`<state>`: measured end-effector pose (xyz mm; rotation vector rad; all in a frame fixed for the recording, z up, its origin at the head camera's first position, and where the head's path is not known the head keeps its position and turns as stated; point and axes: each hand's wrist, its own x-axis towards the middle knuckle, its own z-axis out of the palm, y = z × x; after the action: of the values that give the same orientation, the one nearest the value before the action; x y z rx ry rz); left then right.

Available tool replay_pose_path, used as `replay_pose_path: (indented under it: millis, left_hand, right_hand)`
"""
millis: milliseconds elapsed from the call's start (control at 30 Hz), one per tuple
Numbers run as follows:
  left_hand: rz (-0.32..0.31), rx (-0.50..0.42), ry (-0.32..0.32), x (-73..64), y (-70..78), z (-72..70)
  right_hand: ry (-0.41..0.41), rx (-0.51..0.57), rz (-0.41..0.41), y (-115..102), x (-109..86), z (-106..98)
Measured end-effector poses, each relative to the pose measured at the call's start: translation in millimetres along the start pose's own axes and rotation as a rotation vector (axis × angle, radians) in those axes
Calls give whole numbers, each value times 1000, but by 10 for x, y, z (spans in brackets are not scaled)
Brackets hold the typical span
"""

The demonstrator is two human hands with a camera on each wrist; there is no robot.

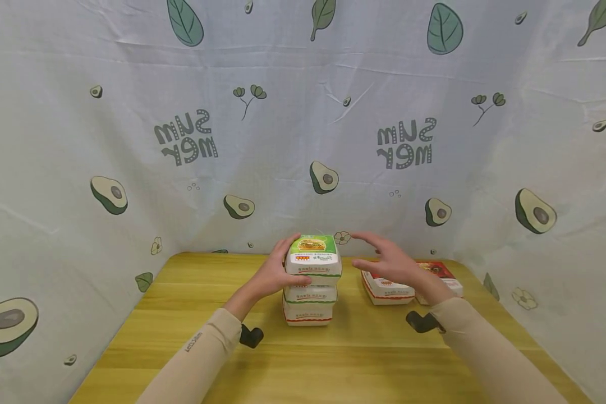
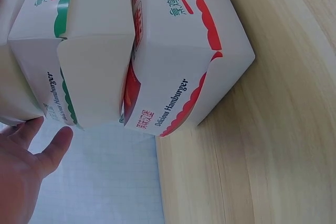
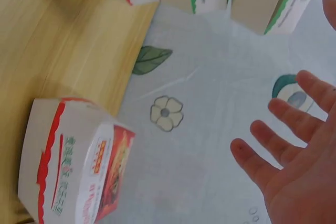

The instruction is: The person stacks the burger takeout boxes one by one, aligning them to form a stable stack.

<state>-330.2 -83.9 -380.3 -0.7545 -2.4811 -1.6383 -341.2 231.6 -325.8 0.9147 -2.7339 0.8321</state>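
Note:
Three paper burger boxes stand stacked on the table: a green-topped box [image 1: 313, 261] on top, a green-trimmed box [image 1: 310, 294] in the middle and a red-trimmed box [image 1: 308, 316] at the bottom. My left hand [image 1: 272, 275] holds the top box at its left side, thumb across the front and fingers towards the back. In the left wrist view the left hand's fingers [image 2: 55, 150] reach beside the upper boxes. My right hand [image 1: 391, 261] hovers right of the stack, apart from it, with fingers spread and nothing held. The right wrist view shows its open palm [image 3: 299, 182].
Two red-topped burger boxes [image 1: 389, 293] sit side by side at the right, partly hidden behind my right hand and forearm. The wooden table [image 1: 353, 359] ends at a pale curtain [image 1: 293, 140] printed with avocados and leaves.

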Motion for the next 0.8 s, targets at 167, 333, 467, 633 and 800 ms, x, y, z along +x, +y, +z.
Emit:
replay_pose_path:
  millis: [167,333,467,633,800]
  left_hand:
    - [-3,15,9,45,-73,28]
    - [-2,28,18,62,-93,43]
    - [-3,23,15,84,-125,24]
    - [2,24,15,125,-153,5]
    - [0,26,9,160,-196,-17]
  right_hand:
    - [-10,-36,6,201,-27,-20]
    - [-37,-74,24,396,-41,0]
    - [-85,-113,43,528,-28,45]
    - [-156,-150,87,663,-3,65]
    - [-227,-178,172,762,34,96]
